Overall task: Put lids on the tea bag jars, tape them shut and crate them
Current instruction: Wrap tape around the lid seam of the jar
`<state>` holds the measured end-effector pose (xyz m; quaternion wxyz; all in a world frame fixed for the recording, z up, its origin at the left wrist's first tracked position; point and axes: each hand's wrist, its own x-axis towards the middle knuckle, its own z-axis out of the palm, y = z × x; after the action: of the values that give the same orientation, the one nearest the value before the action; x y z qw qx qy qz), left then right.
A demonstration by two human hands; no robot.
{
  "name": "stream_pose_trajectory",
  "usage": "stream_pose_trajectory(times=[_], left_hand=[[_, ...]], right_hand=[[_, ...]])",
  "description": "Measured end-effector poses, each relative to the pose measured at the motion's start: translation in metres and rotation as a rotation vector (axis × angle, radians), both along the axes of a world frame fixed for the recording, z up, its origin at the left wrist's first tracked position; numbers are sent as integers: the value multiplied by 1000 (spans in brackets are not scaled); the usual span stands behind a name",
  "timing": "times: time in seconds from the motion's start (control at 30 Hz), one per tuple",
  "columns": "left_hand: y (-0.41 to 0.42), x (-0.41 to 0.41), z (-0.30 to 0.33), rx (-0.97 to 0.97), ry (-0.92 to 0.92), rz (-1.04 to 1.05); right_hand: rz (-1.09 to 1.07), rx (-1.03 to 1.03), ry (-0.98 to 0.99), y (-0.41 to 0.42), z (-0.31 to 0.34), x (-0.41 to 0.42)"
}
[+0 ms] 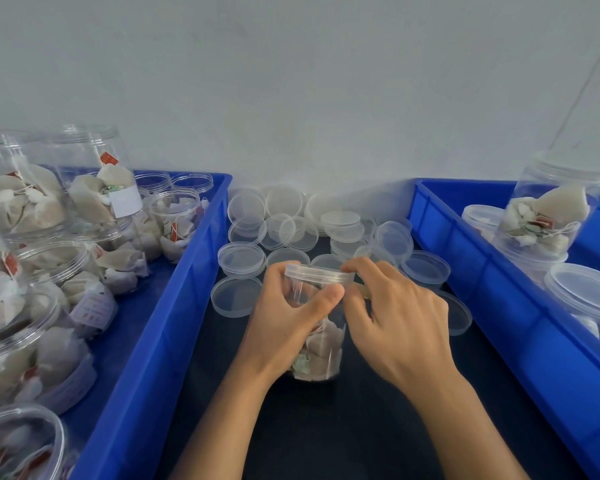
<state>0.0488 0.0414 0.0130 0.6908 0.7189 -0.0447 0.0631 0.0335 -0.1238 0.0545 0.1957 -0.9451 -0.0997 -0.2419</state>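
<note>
A person's left hand (284, 317) grips a lidded tea bag jar (317, 327) on the dark table between blue crates (492, 289) while the right hand (395, 317) pinches what appears to be tape, next to be wrapped around the lid (317, 273).

the two moulded plastic crates, left (174, 306) and right (499, 289), were bright blue. the flat table surface (326, 427) between them was black. the round plastic lids (241, 259) heaped on it were clear and colourless, as was the cylindrical plastic jar (321, 341) in the middle. the paper tea bags (115, 178) were off-white to pale beige, with small red tags and touches of green. the plain back wall (309, 81) was pale grey.
</note>
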Motion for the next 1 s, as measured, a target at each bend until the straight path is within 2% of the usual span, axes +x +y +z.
stream_pose_trajectory(times=[0.1, 0.37, 0.47, 0.6, 0.87, 1.0], left_hand=[[0, 3, 1, 32, -6, 43], [9, 1, 8, 123, -39, 113], [9, 0, 9, 144, -12, 123], [4, -1, 10, 141, 14, 175], [2, -4, 13, 194, -38, 207], [7, -4, 12, 132, -20, 165]], right_hand=[[13, 7, 28, -1, -2, 1], [76, 225, 283, -14, -6, 9], [60, 263, 249, -11, -8, 10], [49, 189, 159, -7, -11, 9], [75, 188, 79, -9, -8, 5], [73, 185, 71, -8, -8, 6]])
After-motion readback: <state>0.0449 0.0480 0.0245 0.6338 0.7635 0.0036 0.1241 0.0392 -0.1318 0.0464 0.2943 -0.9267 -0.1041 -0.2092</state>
